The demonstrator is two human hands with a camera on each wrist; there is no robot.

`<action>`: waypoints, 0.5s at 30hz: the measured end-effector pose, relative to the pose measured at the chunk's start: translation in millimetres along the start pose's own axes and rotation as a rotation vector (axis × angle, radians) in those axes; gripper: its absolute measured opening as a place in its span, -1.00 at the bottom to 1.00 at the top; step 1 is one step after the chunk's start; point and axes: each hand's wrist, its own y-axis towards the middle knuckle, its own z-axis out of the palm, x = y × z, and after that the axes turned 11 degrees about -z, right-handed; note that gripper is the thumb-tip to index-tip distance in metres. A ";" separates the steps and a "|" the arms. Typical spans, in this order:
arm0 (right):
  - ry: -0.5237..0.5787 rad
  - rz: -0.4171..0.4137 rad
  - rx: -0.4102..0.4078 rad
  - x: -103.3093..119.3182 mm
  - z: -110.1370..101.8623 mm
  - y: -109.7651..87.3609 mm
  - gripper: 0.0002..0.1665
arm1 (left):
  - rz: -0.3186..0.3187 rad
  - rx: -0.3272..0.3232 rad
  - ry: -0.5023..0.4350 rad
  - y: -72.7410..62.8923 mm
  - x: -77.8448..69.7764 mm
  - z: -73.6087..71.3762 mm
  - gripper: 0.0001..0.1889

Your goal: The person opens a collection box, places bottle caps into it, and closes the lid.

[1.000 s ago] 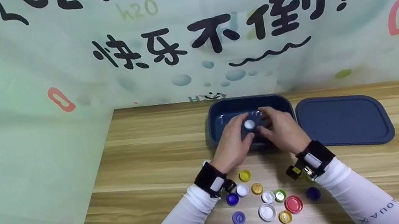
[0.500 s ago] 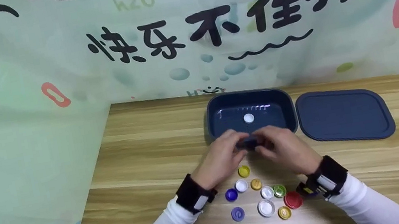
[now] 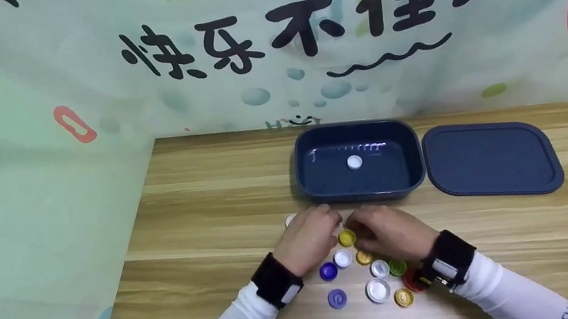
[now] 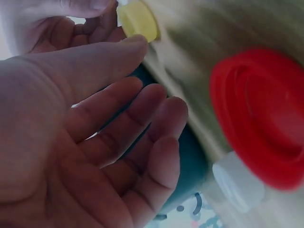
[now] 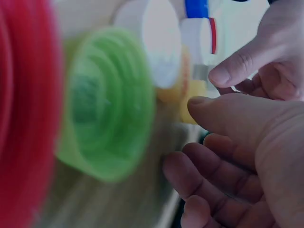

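Observation:
Both hands hover low over a scatter of plastic bottle caps, just in front of a dark blue box. A yellow bottle cap (image 3: 347,237) lies between them. My left hand (image 3: 310,239) has loosely bent fingers with nothing in them; in the left wrist view its thumb tip overlaps the yellow cap. My right hand (image 3: 393,231) is likewise relaxed, its thumb beside the yellow cap and over an orange-yellow cap (image 3: 364,257). In the right wrist view a green cap (image 5: 109,104) stands close to its fingers. A large red cap (image 4: 261,118) is near the left wrist camera.
The box (image 3: 318,188) holds one white cap (image 3: 354,162). Its flat blue lid (image 3: 494,157) lies to the right. Nearer the front are white (image 3: 378,291), purple (image 3: 337,298), dark blue (image 3: 328,271) and gold caps (image 3: 404,297). A printed cloth wall (image 3: 228,105) stands behind.
Both hands have come out of the box and drawn back toward the caps on the table. The white cap they were around now sits on the box floor. The head view has tilted down slightly.

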 end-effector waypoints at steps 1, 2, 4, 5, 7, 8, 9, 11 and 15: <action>0.004 0.000 0.003 -0.3 1.7 0.3 -0.64 | -0.003 0.005 -0.002 0.7 -0.4 1.3 -0.83; 0.009 0.000 0.002 -0.5 3.2 0.6 -0.64 | -0.004 0.008 -0.007 1.4 -0.6 2.6 -0.85; 0.021 0.003 -0.003 -0.6 5.5 1.4 -0.64 | -0.005 0.009 -0.018 2.5 -0.6 5.0 -0.87; 0.024 0.002 -0.007 -0.6 6.4 1.6 -0.64 | -0.004 0.008 -0.024 2.8 -0.7 6.0 -0.88; 0.033 0.008 -0.017 -0.3 7.4 1.8 -0.66 | -0.003 0.013 -0.046 2.7 -0.8 6.6 -0.89; 0.037 0.011 -0.023 0.0 7.5 1.6 -0.68 | -0.004 0.017 -0.059 2.4 -0.9 6.3 -0.90; 0.044 0.013 -0.032 0.6 7.2 1.3 -0.69 | -0.007 0.019 -0.075 2.0 -1.1 5.6 -0.91; 0.048 0.015 -0.057 2.1 5.8 0.4 -0.71 | -0.014 0.028 -0.115 1.0 -1.6 2.9 -0.91; 0.068 0.029 -0.124 7.7 -1.9 -1.1 -0.73 | -0.044 0.018 -0.228 -0.3 -3.4 -6.7 -0.86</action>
